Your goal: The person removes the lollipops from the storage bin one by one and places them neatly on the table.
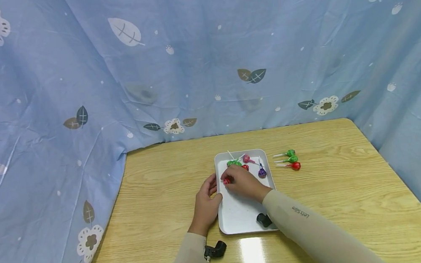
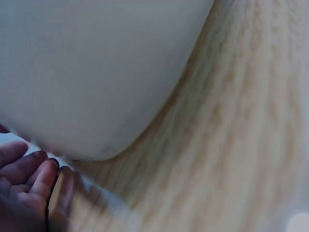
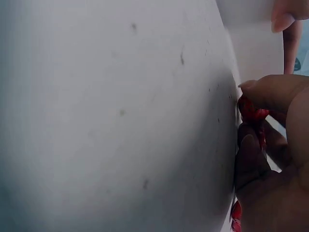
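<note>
The right-wrist view shows close up what the head view half hides: the thumb and fingers of the right hand (image 1: 243, 182) are clamped on a red lollipop (image 3: 253, 112) inside the white tray (image 1: 238, 222). Only the head view shows green lollipops (image 1: 231, 163), a pink lollipop (image 1: 247, 159) and a purple lollipop (image 1: 262, 172) towards the tray's far end, and three lollipops (image 1: 292, 159) right of the tray. The left hand (image 1: 206, 202) is at the tray's left side, fingers loosely bent, thumb apart. The right sleeve (image 1: 299, 218) covers the tray's near right corner; a blue curtain (image 1: 204, 64) hangs beyond the tray.
</note>
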{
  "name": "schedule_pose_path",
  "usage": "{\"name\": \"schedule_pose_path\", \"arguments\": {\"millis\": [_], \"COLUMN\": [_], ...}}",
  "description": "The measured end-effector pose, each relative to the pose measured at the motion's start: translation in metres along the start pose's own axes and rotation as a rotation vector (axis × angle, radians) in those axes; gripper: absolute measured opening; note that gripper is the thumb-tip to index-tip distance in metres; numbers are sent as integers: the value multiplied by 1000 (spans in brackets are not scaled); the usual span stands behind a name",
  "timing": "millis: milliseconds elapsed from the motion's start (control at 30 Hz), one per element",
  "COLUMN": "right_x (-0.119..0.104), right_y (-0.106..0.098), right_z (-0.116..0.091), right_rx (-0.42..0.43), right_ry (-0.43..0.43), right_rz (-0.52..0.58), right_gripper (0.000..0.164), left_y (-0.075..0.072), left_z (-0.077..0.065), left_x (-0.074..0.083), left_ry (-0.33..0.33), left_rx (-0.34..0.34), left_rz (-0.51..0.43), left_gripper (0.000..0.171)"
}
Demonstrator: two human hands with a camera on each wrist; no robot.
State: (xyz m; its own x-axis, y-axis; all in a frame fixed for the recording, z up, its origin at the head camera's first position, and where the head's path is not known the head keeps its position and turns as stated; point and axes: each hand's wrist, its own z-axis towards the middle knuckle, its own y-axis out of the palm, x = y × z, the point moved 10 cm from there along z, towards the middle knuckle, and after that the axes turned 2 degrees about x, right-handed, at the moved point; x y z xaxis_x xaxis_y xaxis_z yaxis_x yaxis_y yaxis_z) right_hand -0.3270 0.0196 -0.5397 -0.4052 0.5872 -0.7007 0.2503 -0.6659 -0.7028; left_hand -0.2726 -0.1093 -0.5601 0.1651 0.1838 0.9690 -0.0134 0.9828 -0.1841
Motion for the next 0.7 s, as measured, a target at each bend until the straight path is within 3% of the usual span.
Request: {"name": "schedule_pose_path", "arguments": {"millis": [467,700], "right_x": [-8,-14], "right_y": [-24,-31], "right_z": [-6,-7], "right_rx": [150,201], "right_ry": [-123,-153], "right_rz": [62,87], "right_gripper": [28,21], "left_y": [0,1], "left_z": [-1,-1], "left_x": [-1,0], "left_ry": [-42,-16], "left_rx": [16,-1], "left_rz": [-3,-6], "left_gripper": [65,65]}}
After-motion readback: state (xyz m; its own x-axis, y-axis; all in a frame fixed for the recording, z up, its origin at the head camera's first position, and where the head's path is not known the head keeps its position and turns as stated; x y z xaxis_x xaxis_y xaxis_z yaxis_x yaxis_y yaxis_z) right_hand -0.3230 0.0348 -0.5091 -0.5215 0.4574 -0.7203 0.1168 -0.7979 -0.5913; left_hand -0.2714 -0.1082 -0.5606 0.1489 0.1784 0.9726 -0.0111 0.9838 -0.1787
